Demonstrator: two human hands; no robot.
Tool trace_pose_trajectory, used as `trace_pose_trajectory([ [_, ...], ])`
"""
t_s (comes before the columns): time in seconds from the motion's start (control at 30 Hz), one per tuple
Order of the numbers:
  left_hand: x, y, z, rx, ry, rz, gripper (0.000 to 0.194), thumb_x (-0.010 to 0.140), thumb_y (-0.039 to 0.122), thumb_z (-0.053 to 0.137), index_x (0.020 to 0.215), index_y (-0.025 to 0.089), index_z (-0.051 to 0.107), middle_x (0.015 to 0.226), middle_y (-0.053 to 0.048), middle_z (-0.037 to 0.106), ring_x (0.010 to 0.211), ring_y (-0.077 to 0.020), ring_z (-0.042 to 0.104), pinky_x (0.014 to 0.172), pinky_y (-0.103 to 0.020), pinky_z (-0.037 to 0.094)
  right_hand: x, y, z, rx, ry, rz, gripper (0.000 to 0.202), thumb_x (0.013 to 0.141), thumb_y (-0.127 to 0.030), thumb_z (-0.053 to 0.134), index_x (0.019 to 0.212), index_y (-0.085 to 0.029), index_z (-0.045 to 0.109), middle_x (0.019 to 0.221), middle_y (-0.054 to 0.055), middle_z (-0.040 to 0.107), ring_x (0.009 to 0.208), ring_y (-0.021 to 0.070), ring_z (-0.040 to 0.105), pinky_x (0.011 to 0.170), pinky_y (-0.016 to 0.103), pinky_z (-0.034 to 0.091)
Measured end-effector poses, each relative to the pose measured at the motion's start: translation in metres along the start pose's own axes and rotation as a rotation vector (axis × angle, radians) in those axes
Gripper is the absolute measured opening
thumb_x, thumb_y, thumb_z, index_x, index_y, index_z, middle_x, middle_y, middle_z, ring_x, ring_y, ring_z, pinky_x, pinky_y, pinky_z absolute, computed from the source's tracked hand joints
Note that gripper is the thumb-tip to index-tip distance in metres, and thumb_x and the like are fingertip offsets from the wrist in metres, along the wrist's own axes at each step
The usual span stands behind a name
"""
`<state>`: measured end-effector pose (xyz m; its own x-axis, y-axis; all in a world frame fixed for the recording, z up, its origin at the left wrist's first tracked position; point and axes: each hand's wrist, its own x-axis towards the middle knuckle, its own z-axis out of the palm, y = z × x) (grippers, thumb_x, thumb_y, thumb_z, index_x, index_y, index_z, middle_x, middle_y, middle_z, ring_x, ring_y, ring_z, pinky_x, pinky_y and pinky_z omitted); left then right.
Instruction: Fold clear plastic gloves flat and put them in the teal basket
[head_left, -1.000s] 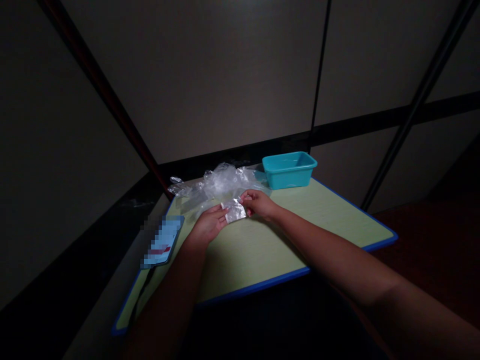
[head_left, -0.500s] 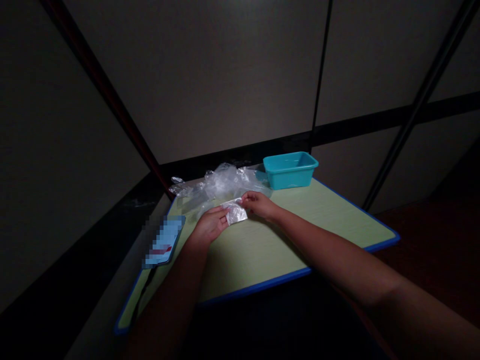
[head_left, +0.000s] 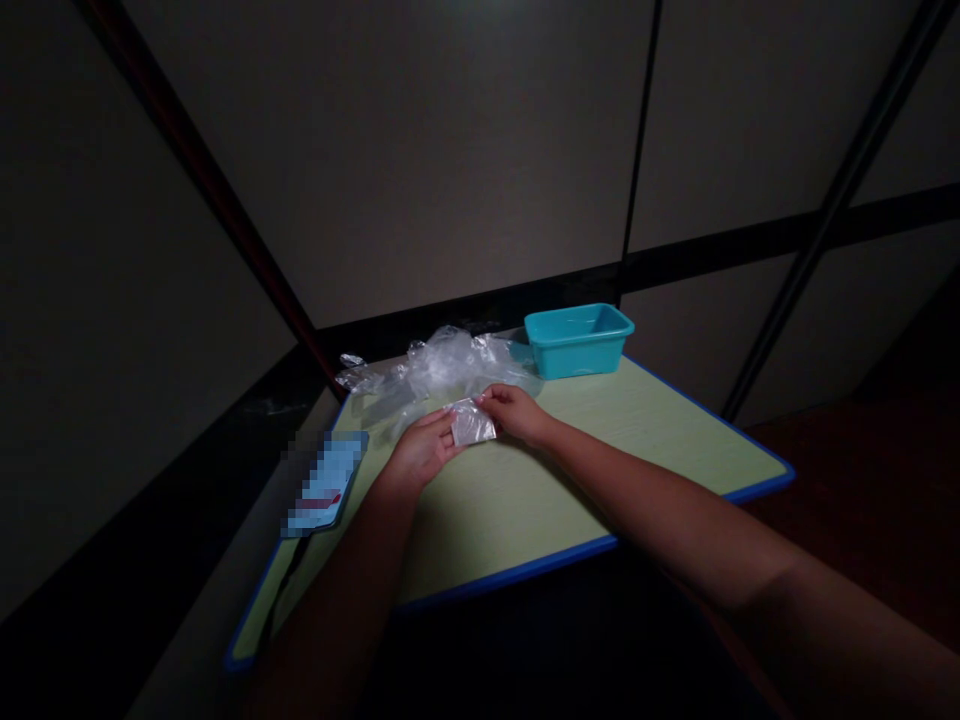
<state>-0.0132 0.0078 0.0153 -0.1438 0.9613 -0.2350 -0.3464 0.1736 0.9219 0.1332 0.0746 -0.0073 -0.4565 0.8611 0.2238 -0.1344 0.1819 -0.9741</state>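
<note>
Between my hands is a small folded piece of clear plastic [head_left: 474, 424], shiny and roughly square; it looks like a folded plastic bag. My left hand [head_left: 422, 448] grips its left side, thumb on top and fingers beneath. At its upper right corner, my right hand [head_left: 514, 411] pinches the edge between thumb and fingers. Both hands are over the middle of the pale green table [head_left: 517, 510]. Just behind them lies a loose heap of crumpled clear plastic bags [head_left: 450, 362].
A turquoise plastic basket [head_left: 579, 358] stands at the table's back right, touching or close to the heap. On the left edge rests a light blue, partly blurred flat object [head_left: 330, 485] with a dark strap [head_left: 285, 585]. Cabinet panels [head_left: 450, 180] rise behind the table.
The folded plastic has turned slightly in my hands and its surface looks smoother and flatter. My hands have barely moved, and everything else stays in place.
</note>
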Motion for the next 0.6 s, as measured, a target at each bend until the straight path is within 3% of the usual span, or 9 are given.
trace_pose_trajectory([
  [0.13, 0.001, -0.001, 0.0, -0.04, -0.039, 0.008, 0.011, 0.085, 0.011, 0.051, 0.091, 0.013, 0.059, 0.086, -0.01, 0.069, 0.079, -0.0195, 0.068, 0.08, -0.037, 0.053, 0.004, 0.006, 0.002, -0.046, 0.05, -0.057, 0.028, 0.071, -0.045, 0.058, 0.065, -0.019, 0.047, 0.051, -0.006, 0.046, 0.044, 0.0082, 0.038, 0.042, 0.021, 0.029],
  [0.3, 0.002, -0.003, 0.003, -0.087, -0.082, -0.008, 0.011, 0.086, 0.01, 0.05, 0.093, 0.013, 0.057, 0.088, -0.01, 0.069, 0.075, -0.0162, 0.068, 0.08, -0.036, 0.053, 0.006, 0.008, -0.004, -0.268, 0.13, -0.208, 0.022, 0.078, -0.037, 0.052, 0.066, -0.019, 0.049, 0.055, -0.004, 0.049, 0.049, 0.0095, 0.042, 0.047, 0.021, 0.03],
  [0.6, -0.001, -0.005, 0.005, -0.015, -0.12, -0.024, 0.015, 0.085, 0.012, 0.053, 0.099, 0.014, 0.057, 0.094, -0.012, 0.069, 0.076, -0.0169, 0.068, 0.079, -0.034, 0.053, -0.01, -0.015, -0.007, -0.782, 0.267, -0.232, 0.029, 0.09, -0.037, 0.041, 0.072, -0.019, 0.055, 0.064, 0.001, 0.057, 0.06, 0.0133, 0.048, 0.054, 0.024, 0.026],
])
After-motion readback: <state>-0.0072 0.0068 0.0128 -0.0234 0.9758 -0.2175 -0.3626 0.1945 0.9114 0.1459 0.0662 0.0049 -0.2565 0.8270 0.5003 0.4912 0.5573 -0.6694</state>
